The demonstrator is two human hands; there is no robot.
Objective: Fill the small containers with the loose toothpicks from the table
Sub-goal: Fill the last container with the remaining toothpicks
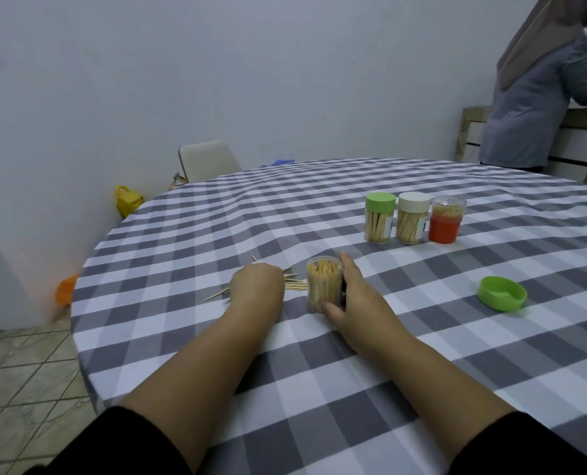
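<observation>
left hand (257, 282): curled down over the loose toothpicks (293, 285), looks like it's pinching some
right hand (352, 296): grasping the open jar (324, 284), keep it steady
tip: line the sticks up first

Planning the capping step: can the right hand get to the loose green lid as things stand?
Probably yes, once freed. The right hand grips the open clear toothpick container; the round green plastic lid lies apart to its right, only bare checked tablecloth between.
</observation>
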